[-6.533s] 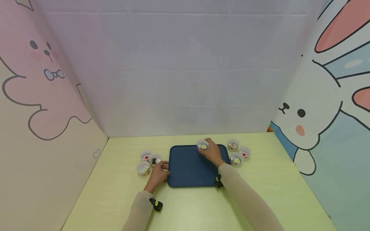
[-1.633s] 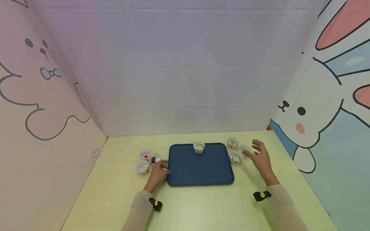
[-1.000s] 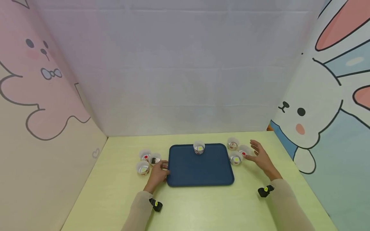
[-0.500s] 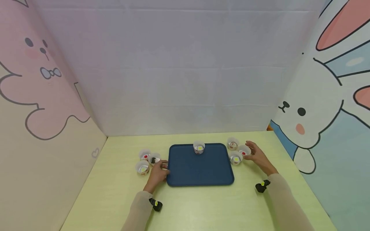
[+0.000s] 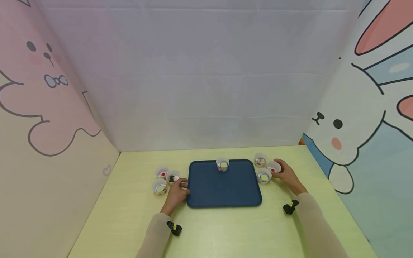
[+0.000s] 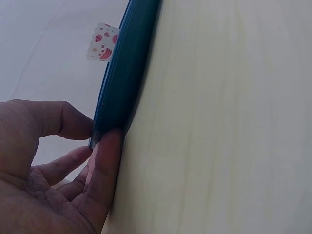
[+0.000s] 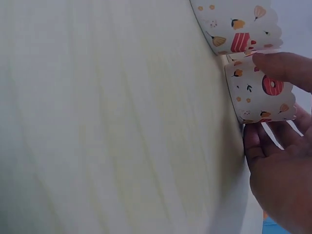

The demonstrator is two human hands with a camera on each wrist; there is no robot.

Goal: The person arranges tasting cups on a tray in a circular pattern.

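My left hand (image 5: 175, 196) pinches the left edge of a dark blue tray (image 5: 222, 190); in the left wrist view, the thumb and fingers (image 6: 105, 165) meet at its rim. My right hand (image 5: 288, 178) holds a paper baking cup (image 5: 274, 167) with a red piece inside, right of the tray. The right wrist view shows the thumb on one side of this patterned cup (image 7: 261, 92) and fingers on the other; it appears to stand on the table. On the tray's back edge area sits another cup (image 5: 222, 165) with a yellow piece.
Two more paper cups, a back one (image 5: 260, 160) and a front one (image 5: 264, 176), stand beside the held cup. Left of the tray is a cluster of cups (image 5: 159, 187), one (image 5: 173, 176) close to my left fingers. Walls (image 5: 206, 107) bound the table.
The right hand has set the yellow-piece cup on the tray's back part, moved right, and closed its fingers round the red-piece cup. The left hand has stayed at the tray's edge.
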